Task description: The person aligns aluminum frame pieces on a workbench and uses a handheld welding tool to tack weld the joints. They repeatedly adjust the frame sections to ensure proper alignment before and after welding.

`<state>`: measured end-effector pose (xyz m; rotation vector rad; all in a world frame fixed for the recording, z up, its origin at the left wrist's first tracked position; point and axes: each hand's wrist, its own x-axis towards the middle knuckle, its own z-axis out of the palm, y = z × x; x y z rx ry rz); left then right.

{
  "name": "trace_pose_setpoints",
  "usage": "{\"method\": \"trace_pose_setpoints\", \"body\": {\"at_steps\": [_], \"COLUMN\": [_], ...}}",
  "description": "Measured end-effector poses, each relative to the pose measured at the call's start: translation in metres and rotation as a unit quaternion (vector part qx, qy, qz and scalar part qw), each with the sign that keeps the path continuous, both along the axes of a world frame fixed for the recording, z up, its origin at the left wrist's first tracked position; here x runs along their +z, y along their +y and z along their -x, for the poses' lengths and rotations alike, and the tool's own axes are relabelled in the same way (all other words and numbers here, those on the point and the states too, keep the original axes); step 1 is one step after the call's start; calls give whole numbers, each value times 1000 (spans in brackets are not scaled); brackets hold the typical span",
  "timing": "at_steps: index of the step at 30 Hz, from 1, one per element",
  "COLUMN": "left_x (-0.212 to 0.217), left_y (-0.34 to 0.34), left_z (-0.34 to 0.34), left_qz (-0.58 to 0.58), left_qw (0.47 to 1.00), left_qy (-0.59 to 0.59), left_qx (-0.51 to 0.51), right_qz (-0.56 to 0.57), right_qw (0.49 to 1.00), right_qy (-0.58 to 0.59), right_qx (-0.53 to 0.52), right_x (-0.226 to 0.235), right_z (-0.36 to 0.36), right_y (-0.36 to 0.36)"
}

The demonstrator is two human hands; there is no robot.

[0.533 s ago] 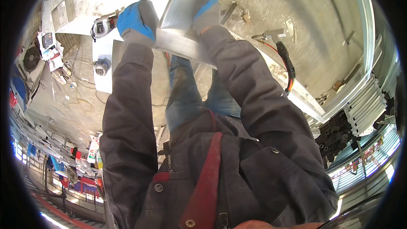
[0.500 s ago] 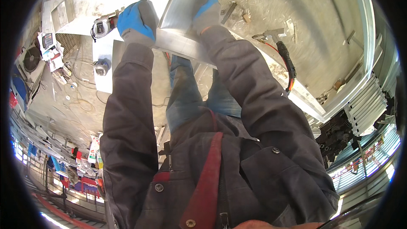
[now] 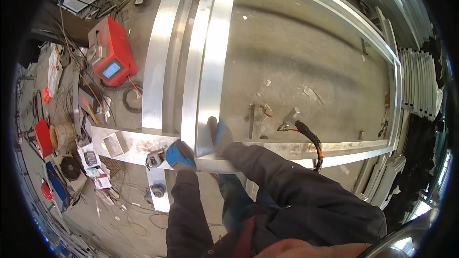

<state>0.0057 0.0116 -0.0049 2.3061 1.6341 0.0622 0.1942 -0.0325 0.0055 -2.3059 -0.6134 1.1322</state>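
Had the left hand (image 3: 180, 155), gloved in grey and blue, on the metal crossbeam (image 3: 141, 144), beside the near end of one long bar (image 3: 195, 67); could not tell clenched fingers from released or grasping ones, with the palm hidden. Had the right hand (image 3: 221, 137), gloved alike, at two o'clock from the left, on the near end of a second long bar (image 3: 217, 57); could not tell whether grasping or resting. Saw both bars pointing toward twelve. Noted a small silver tool (image 3: 154, 159) just beside the left hand at nine o'clock, a red machine (image 3: 116, 48) farther off at eleven, and a black cable (image 3: 309, 134) at the right hand's three.
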Motion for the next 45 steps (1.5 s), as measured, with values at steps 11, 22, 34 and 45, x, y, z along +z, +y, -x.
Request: {"method": "trace_pose_setpoints", "body": {"at_steps": [11,22,34,45], "left_x": [-25,-18,-11,-10], "left_y": [10,-6,-6,-5], "left_z": [5,25,14,17], "left_qz": [22,27,-2,-7], "left_qw": [930,994,979,980], "left_qy": [322,-106,-201,-198], "left_qx": [-173,23,31,18], "right_qz": [-6,-74,-84,-91], "right_qw": [999,995,993,995], "right_qy": [19,33,84,37], "right_qx": [32,56,14,3], "right_x": [-10,-41,-52,-35], "right_z": [-2,-5,-4,-4], "right_y": [2,-10,-7,-1]}}
